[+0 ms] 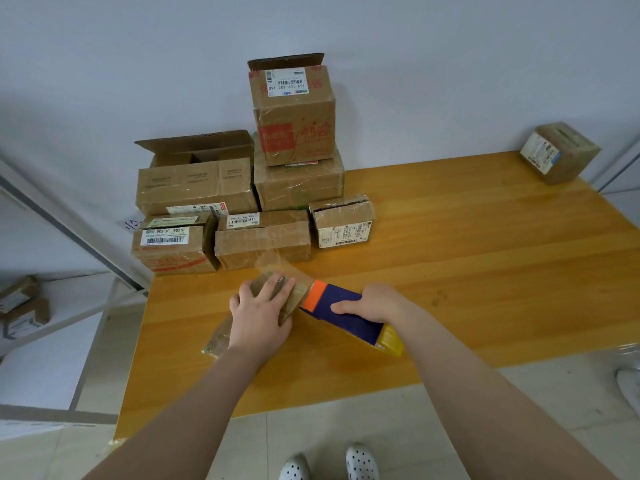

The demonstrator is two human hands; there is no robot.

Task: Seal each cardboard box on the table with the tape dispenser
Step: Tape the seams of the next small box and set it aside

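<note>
Two hands, one small cardboard box (300,294) on the near side of the table (485,271).
Flat, spread-fingered left grip (259,313) pressing it down; right grip (374,303) curled round the tape dispenser (346,323), nose against the box's end. Probably light, thin-walled, tape-slick: best pinned from above. Beyond: glossy wood, stacked boxes (263,240), lone box (559,152), pale wall (415,64).

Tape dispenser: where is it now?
Head view, centre: the tape dispenser is held in the right hand, its orange end at the small cardboard box under the left hand.
</note>
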